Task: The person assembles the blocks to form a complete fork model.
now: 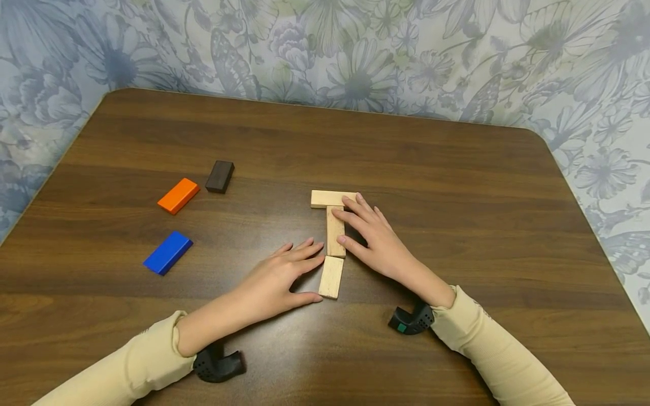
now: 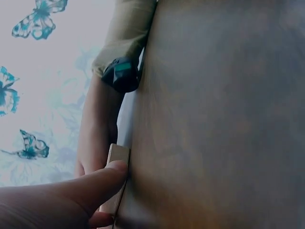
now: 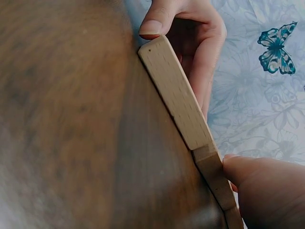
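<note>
Three pale wooden blocks lie flat, touching in a T-like row: a crosswise top block [image 1: 325, 198], an upright middle block [image 1: 335, 225] and a slightly slanted bottom block [image 1: 331, 277]. My left hand [image 1: 271, 280] is spread beside the bottom block, thumb at its near corner and index finger by its far left corner. From the right, my right hand [image 1: 378, 242] touches the middle block with thumb and index finger, while another fingertip rests over the top block's right end. In the right wrist view, the left thumb [image 3: 155, 24] meets the bottom block's end.
Left on the brown wooden table [image 1: 431, 163] lie an orange block [image 1: 178, 195], a dark brown block [image 1: 220, 176] and a blue block [image 1: 168, 252], apart from one another. Beyond the far table edge stands a flowered wall [image 1: 355, 62]. Black devices are worn at both wrists.
</note>
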The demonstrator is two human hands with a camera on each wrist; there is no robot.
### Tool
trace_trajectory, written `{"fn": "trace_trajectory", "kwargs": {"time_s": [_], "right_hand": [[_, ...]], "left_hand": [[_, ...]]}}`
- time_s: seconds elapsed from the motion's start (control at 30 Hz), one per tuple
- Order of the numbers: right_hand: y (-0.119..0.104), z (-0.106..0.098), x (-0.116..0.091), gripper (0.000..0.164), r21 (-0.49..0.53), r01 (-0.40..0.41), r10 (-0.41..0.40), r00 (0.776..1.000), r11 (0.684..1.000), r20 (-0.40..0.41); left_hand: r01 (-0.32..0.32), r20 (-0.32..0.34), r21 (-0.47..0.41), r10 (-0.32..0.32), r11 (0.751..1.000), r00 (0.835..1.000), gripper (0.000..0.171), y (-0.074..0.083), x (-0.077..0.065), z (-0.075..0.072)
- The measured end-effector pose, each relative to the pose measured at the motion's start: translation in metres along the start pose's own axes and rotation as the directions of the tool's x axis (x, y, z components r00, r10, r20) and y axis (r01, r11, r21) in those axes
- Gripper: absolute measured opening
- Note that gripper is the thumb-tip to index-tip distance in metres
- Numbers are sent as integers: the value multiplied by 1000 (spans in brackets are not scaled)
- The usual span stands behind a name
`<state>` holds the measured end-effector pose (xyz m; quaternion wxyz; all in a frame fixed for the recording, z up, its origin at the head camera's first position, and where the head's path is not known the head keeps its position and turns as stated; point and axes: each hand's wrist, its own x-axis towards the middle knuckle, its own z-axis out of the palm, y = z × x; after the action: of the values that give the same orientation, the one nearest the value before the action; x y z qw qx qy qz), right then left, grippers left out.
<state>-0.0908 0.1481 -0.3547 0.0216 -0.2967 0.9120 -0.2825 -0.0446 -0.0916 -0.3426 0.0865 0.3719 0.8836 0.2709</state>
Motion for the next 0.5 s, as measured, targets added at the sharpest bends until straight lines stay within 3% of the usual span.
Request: {"fn": "trace_trajectory", "kwargs": {"time_s": [0.5], "right_hand": [[-1,-1,0,50,14,2,-2,1000,1000,-12]], "left_hand": [[38,-37,156,-33,987,999,76,18,4,7]]}}
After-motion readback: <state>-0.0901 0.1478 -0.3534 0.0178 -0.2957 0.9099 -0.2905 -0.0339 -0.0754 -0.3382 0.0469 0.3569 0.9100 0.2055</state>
